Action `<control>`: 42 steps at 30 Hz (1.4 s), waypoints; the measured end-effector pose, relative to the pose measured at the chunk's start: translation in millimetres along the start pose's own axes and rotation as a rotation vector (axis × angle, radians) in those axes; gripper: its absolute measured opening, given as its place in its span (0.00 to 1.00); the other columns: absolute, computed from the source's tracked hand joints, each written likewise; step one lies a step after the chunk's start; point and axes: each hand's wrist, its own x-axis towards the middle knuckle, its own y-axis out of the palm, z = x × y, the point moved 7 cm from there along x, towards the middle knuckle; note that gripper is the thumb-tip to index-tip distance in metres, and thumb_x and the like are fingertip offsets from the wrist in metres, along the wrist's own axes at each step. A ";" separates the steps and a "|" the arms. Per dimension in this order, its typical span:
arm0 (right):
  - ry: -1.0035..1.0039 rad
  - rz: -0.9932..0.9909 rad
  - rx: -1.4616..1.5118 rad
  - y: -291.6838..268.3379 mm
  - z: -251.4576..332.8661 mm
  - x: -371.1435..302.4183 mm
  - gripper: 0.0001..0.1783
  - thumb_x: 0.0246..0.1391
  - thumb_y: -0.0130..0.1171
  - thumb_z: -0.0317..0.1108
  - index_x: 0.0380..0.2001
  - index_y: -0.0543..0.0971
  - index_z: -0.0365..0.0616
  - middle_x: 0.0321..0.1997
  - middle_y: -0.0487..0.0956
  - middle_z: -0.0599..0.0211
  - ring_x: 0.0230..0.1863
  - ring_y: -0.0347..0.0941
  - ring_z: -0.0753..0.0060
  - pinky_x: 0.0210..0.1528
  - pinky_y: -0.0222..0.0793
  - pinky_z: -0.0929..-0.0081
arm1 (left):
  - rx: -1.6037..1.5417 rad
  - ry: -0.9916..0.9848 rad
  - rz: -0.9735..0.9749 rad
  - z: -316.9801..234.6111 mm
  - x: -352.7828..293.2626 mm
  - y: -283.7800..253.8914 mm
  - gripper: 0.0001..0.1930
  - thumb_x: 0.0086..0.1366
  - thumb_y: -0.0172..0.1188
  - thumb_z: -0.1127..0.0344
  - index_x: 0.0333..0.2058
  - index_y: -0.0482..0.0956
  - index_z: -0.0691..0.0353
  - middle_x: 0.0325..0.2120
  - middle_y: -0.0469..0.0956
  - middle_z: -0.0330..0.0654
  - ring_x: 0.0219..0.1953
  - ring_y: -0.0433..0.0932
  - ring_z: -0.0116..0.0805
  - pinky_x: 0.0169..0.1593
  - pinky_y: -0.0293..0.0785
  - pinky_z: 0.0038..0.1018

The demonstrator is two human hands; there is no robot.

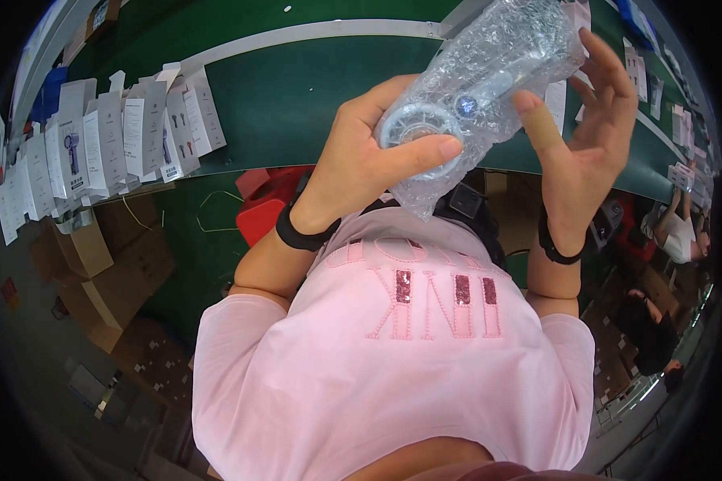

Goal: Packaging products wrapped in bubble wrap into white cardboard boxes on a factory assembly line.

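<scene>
A light blue handheld fan (419, 128) with a round grille is inside a clear bubble-wrap bag (529, 44), held up over the green work surface. My left hand (369, 148) grips the round end through the wrap, its thumb lying across the grille. The bag slants up and to the right, and its top end runs out of view. Beside that upper part is my right hand (582, 136), open, with thumb and fingers spread apart. The right thumb tip is at the bag's edge; whether it touches cannot be told.
A row of upright white boxes (108, 140) lines the left of the green table (281, 104). More white boxes and packets (682, 132) lie along the far right. Below the table are a red stool (269, 208) and brown cartons (104, 280). Other people (674, 232) are at the right.
</scene>
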 end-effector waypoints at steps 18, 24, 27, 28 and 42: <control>0.609 0.211 0.380 20.5 -38.3 -16.7 0.35 0.45 0.64 0.24 0.58 0.65 0.37 0.52 0.74 0.61 0.52 0.71 0.67 0.56 0.64 0.71 | 0.115 0.029 0.026 5.1 4.1 0.3 0.30 0.50 0.73 0.65 0.52 0.73 0.67 0.42 0.77 0.41 0.42 0.76 0.27 0.47 0.72 0.24; 0.533 0.149 0.438 23.9 -23.0 -12.0 0.36 0.46 0.64 0.25 0.60 0.64 0.37 0.51 0.74 0.61 0.52 0.71 0.68 0.56 0.65 0.71 | 0.098 0.021 0.022 5.8 5.4 -0.5 0.30 0.50 0.73 0.64 0.51 0.74 0.68 0.41 0.78 0.41 0.41 0.76 0.27 0.47 0.72 0.24; 0.502 0.164 0.465 24.2 -24.0 -11.0 0.37 0.47 0.64 0.19 0.60 0.61 0.37 0.51 0.73 0.64 0.50 0.72 0.71 0.53 0.69 0.73 | 0.073 -0.001 0.043 2.3 6.7 0.0 0.30 0.51 0.72 0.64 0.51 0.74 0.68 0.40 0.78 0.41 0.41 0.76 0.26 0.47 0.72 0.24; 0.502 0.165 0.465 23.2 -23.5 -10.8 0.37 0.47 0.64 0.19 0.60 0.61 0.37 0.51 0.73 0.64 0.50 0.72 0.71 0.53 0.69 0.73 | 0.073 -0.001 0.041 2.7 6.7 -0.4 0.30 0.51 0.72 0.64 0.51 0.74 0.68 0.40 0.78 0.41 0.41 0.76 0.26 0.47 0.72 0.24; 0.526 0.160 0.484 22.7 -25.3 -11.7 0.37 0.44 0.64 0.21 0.59 0.63 0.39 0.51 0.73 0.63 0.51 0.71 0.71 0.54 0.66 0.72 | 0.065 0.017 0.071 0.6 9.6 -1.8 0.28 0.51 0.72 0.65 0.51 0.74 0.67 0.40 0.78 0.39 0.41 0.75 0.25 0.47 0.71 0.23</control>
